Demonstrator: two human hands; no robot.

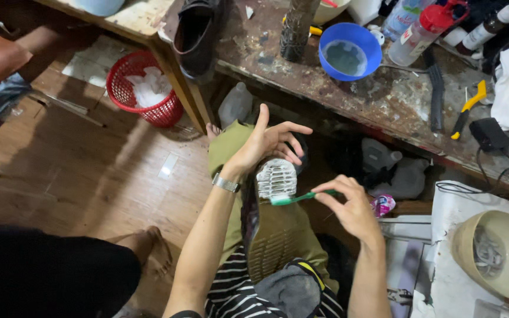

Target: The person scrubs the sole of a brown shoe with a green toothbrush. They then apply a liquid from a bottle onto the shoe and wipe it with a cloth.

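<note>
At frame centre, the left hand point(269, 141) props up a shoe point(277, 178), fingers splayed, white sole showing. The right hand point(351, 206) pinches a green toothbrush point(294, 198) against that sole. Scrubbing looks under way; how clean the sole is, I cannot tell.

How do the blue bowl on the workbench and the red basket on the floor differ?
The blue bowl has solid walls, while the red basket has slotted, see-through sides. The bowl stands on the wooden workbench; the basket stands lower, on the wooden floor. The bowl holds a little cloudy liquid, whereas the basket holds crumpled white material. Both are round, open on top and look like plastic.
</note>
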